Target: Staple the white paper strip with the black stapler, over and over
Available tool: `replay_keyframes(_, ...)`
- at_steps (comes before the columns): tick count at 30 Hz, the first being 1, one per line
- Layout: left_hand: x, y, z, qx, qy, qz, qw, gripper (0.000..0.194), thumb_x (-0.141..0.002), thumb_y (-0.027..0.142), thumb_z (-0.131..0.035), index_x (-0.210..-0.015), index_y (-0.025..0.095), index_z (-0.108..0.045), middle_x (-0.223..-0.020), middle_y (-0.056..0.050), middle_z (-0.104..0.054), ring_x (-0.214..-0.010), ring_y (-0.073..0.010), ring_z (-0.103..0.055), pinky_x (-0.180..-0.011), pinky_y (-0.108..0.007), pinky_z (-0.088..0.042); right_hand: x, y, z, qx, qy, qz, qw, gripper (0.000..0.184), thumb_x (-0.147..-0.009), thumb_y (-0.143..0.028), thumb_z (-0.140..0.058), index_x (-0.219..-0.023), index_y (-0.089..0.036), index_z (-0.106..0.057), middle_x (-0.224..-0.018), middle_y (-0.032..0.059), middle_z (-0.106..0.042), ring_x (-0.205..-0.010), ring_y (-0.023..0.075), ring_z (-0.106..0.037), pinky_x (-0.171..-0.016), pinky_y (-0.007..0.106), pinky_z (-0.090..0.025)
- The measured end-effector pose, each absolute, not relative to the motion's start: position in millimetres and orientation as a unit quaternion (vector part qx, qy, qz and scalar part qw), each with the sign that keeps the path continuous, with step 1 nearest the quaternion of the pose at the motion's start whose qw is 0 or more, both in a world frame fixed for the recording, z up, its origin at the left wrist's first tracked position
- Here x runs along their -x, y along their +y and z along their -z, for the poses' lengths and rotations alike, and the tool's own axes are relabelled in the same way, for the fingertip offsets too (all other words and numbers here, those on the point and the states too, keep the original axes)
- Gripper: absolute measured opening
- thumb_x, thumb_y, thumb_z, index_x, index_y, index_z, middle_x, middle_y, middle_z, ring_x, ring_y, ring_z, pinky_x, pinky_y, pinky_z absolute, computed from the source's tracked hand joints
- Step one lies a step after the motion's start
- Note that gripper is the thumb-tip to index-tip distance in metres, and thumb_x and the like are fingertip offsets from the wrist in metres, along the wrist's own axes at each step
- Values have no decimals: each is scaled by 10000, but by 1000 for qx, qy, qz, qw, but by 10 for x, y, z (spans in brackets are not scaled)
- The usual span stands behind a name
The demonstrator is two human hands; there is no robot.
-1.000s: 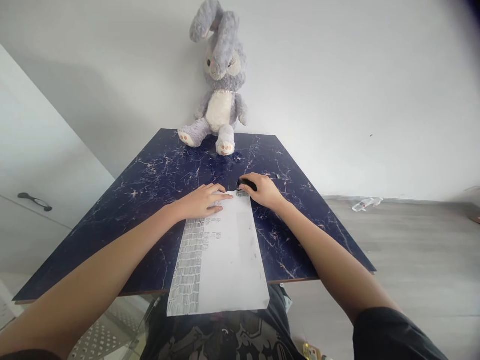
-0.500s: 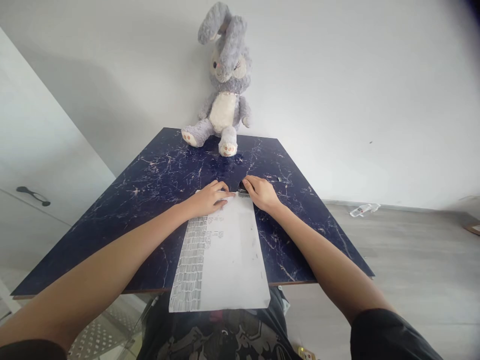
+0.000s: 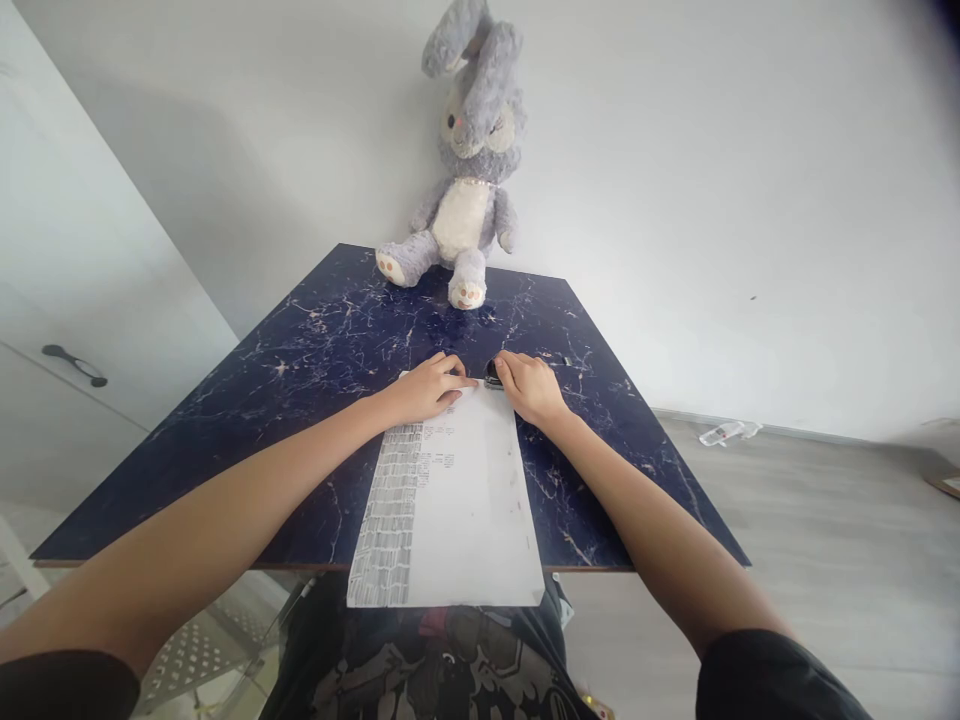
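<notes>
A white sheet of paper (image 3: 472, 500) lies on the blue marbled table, its lower end hanging over the front edge. Dark scribbled rows run down its left side, with small printed text beside them. My left hand (image 3: 431, 388) rests on the top left of the sheet, fingers spread and the index finger reaching along the upper edge. At the top right corner, my right hand (image 3: 531, 385) is closed around a small black stapler (image 3: 493, 373). Part of the stapler is hidden under my fingers, and its front end sits over the paper's edge.
A grey plush rabbit (image 3: 465, 200) sits at the back of the table (image 3: 285, 350) against the wall. A tiny metallic piece (image 3: 568, 361) lies right of my right hand. Clear plastic packaging (image 3: 729, 432) is on the floor, and a cabinet handle (image 3: 75, 366) is at left.
The view has shifted a little, so the rabbit appears further right. Both hands keep nearly the same places on the sheet, and the stapler is still in my right hand.
</notes>
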State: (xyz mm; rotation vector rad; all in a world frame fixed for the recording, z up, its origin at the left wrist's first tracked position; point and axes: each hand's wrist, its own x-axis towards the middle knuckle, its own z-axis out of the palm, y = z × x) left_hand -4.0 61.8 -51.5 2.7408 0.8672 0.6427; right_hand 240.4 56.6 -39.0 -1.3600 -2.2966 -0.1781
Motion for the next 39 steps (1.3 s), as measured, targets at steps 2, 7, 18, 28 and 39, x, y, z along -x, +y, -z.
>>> replay_keyframes(2,36,621,518,-925,292,-218,102,395,-997,220,-499,-1343,273,-681,-1188,-106,-568,-1123,-269,-508,-1029,-456,-451,-2398,570,399,492,-839,81,219,377,-1105,-349,-293,-931,-224,-603,-838,56,-701,-810,225,-626,-727,327,-329)
replay_keyframes(7,27,630,533,-926,289,-222,102,408,-987,207,-506,-1349,283,-677,-1181,-96,-571,-1123,-265,-507,-1044,-458,-442,-2384,570,402,487,-844,102,202,383,-1105,-346,-293,-937,-218,-612,-866,63,-719,-832,230,-626,-734,340,-320)
replay_keyframes(18,34,645,545,-925,286,-228,103,372,-977,174,-527,-1293,259,-703,-1178,-91,-560,-1138,-259,-514,-1033,-425,-444,-2361,548,403,480,-849,135,176,401,-1106,-352,-285,-931,-211,-617,-863,69,-727,-826,232,-622,-732,349,-297)
replay_keyframes(28,14,671,575,-922,288,-237,99,285,-967,187,-546,-1227,166,-660,-1178,-107,-598,-1158,-265,-527,-1063,-434,-427,-2217,483,422,499,-842,143,146,446,-1100,-363,-273,-987,-173,-660,-952,149,-714,-883,286,-613,-822,393,-312)
replay_keyframes(39,11,657,535,-921,298,-233,95,235,-958,197,-556,-1167,180,-661,-1155,-100,-615,-1146,-262,-539,-1050,-447,-453,-2181,450,371,509,-837,178,92,440,-1110,-357,-234,-1028,-177,-627,-1030,107,-725,-935,259,-617,-786,364,-282)
